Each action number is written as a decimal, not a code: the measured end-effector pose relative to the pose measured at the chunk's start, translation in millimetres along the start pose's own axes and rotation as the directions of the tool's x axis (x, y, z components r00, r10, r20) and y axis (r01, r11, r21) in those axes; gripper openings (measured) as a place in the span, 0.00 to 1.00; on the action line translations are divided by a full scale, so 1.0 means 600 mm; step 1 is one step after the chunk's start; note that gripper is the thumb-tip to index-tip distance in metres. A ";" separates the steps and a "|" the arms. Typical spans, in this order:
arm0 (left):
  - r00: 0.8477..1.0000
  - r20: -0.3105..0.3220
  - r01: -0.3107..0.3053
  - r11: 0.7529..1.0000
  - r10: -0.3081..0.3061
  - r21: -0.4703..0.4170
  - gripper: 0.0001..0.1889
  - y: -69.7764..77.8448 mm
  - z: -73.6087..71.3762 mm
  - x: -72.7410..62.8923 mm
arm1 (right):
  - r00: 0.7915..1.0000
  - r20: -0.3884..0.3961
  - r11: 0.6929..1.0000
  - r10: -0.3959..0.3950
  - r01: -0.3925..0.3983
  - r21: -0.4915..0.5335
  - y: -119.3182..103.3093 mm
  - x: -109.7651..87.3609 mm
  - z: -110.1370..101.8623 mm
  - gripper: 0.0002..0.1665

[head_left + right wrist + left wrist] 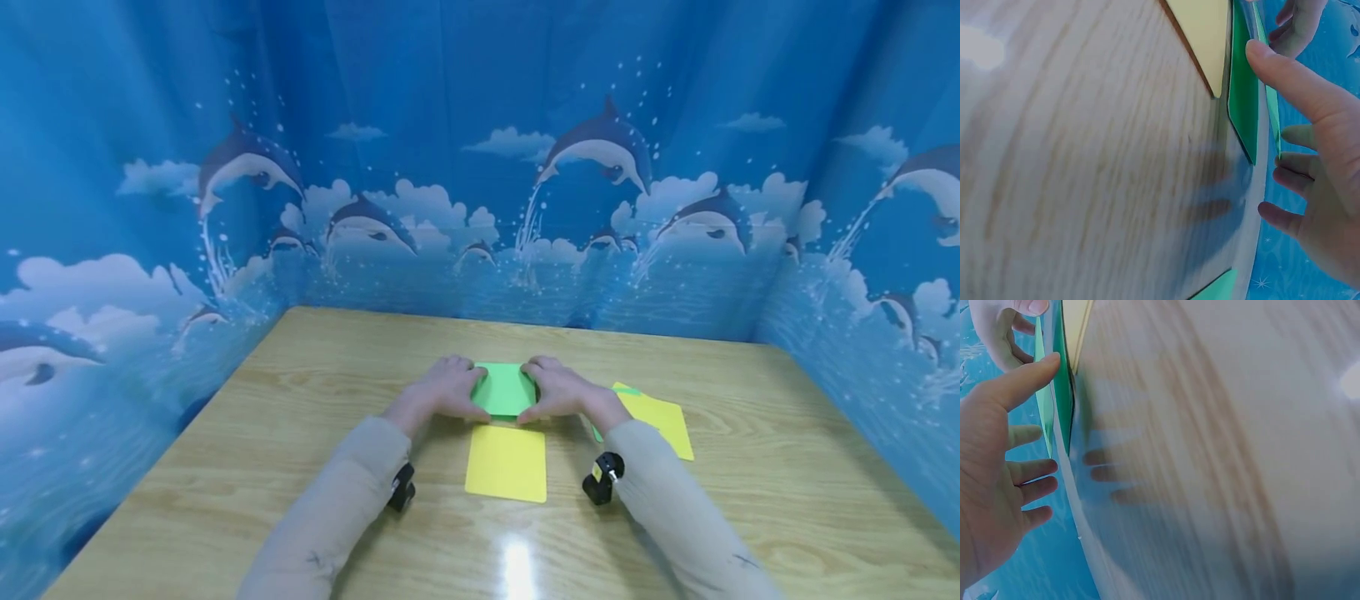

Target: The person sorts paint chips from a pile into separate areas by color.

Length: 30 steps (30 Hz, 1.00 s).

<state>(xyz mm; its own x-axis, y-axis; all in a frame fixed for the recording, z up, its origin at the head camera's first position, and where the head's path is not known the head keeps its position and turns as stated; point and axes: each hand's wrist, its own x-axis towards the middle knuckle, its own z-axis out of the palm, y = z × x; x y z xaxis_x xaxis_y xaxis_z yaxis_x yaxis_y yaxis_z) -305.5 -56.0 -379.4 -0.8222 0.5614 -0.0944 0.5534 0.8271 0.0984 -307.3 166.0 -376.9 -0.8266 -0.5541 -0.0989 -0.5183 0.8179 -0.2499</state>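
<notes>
A light green square card (pixel 504 387) is held by its two sides between my hands, a little above the table. My left hand (pixel 448 389) grips its left side, thumb at the near corner and fingers at the far one. On the opposite side my right hand (pixel 557 389) grips it the same way. Below the held card (pixel 1272 112), a darker-looking green card (pixel 1243 94) lies on the table, with a gap between them. Just nearer to me, a yellow card (pixel 506 464) lies flat.
Right of the hands, another yellow card (pixel 666 421) overlaps green cards, partly hidden by my right forearm. The wooden table (pixel 315 375) ends at a blue dolphin-print curtain (pixel 450 283) behind and at the sides. Dark wrist cameras (pixel 600 477) sit on both forearms.
</notes>
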 end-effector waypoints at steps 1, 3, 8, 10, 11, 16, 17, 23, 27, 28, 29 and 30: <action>1.000 0.005 0.001 1.000 -0.001 0.005 0.45 0.000 0.001 0.000 | 1.000 0.007 1.000 0.004 -0.004 0.004 0.001 0.001 0.001 0.60; 1.000 0.011 0.004 1.000 -0.004 0.014 0.45 -0.001 0.005 0.001 | 1.000 0.016 1.000 0.005 -0.005 0.004 0.001 0.004 0.004 0.59; 1.000 0.021 0.000 1.000 0.000 0.001 0.43 0.000 0.012 0.006 | 0.999 0.039 1.000 0.012 -0.012 0.007 0.001 0.008 0.009 0.55; 1.000 0.027 -0.004 1.000 0.004 -0.001 0.42 0.001 0.013 0.008 | 0.998 0.053 1.000 0.020 -0.021 0.007 0.000 0.009 0.010 0.54; 1.000 0.028 -0.006 1.000 0.006 0.001 0.42 0.001 0.014 0.010 | 0.998 0.058 1.000 0.024 -0.025 0.007 0.000 0.009 0.011 0.54; 1.000 0.029 -0.007 1.000 0.006 0.022 0.40 0.003 0.014 0.013 | 0.996 0.074 0.999 0.044 -0.043 -0.014 0.001 0.008 0.010 0.54; 1.000 0.031 -0.008 0.999 0.007 0.031 0.40 0.004 0.013 0.013 | 0.996 0.074 0.999 0.047 -0.046 -0.015 0.002 0.008 0.009 0.54; 0.999 0.033 0.006 0.998 -0.008 0.055 0.41 0.009 0.014 0.013 | 0.995 0.082 0.998 0.061 -0.059 -0.029 0.006 0.003 0.007 0.55; 0.999 0.021 0.024 0.997 -0.026 0.080 0.41 0.010 0.016 0.016 | 0.994 0.083 0.998 0.065 -0.062 -0.034 0.008 0.000 0.007 0.57; 0.999 0.019 0.030 0.996 -0.032 0.088 0.41 0.011 0.017 0.017 | 0.994 0.085 0.997 0.070 -0.067 -0.036 0.008 -0.001 0.007 0.57; 0.999 0.012 0.034 0.995 -0.035 0.097 0.41 0.012 0.017 0.018 | 0.994 0.084 0.997 0.071 -0.069 -0.033 0.009 -0.003 0.006 0.58; 0.999 0.006 0.039 0.993 -0.040 0.108 0.40 0.013 0.017 0.019 | 0.994 0.080 0.997 0.071 -0.069 -0.033 0.010 -0.005 0.006 0.57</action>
<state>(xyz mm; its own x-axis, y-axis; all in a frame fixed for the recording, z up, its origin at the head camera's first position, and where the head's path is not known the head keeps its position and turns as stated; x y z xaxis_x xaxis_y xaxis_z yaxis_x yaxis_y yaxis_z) -309.3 -42.9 -389.8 -0.8427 0.5282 -0.1041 0.5321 0.8466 -0.0124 -307.2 171.6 -381.3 -0.8412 -0.5049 -0.1937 -0.4669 0.8588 -0.2110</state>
